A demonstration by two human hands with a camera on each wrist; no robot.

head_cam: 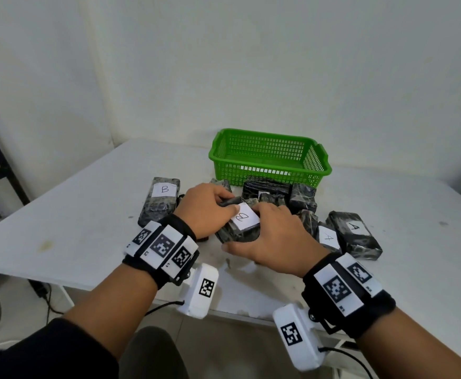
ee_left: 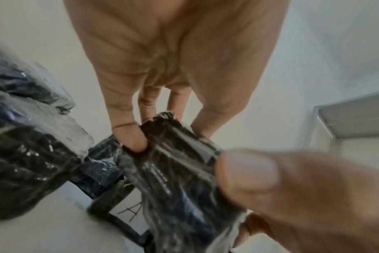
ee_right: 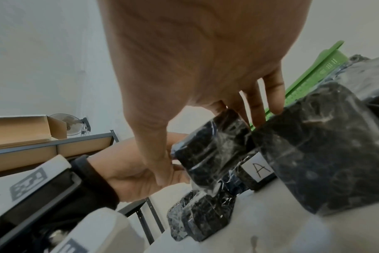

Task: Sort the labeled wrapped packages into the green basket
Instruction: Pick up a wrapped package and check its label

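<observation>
Head view: your left hand [head_cam: 206,207] and right hand [head_cam: 274,236] both clasp the B-labelled package [head_cam: 241,224], low over the table [head_cam: 87,214], short of the green basket [head_cam: 269,157]. Left wrist view: fingers [ee_left: 132,137] pinch slick wrap; grip firmly. Right wrist view: lift clear of the A-labelled package [ee_right: 260,168]

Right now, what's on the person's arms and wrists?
Bare left hand and right hand. Each wrist has a black band carrying white blocks with black square markers, plus a white camera pod with its own marker and a black cable. Dark sleeve on the left forearm.
</observation>
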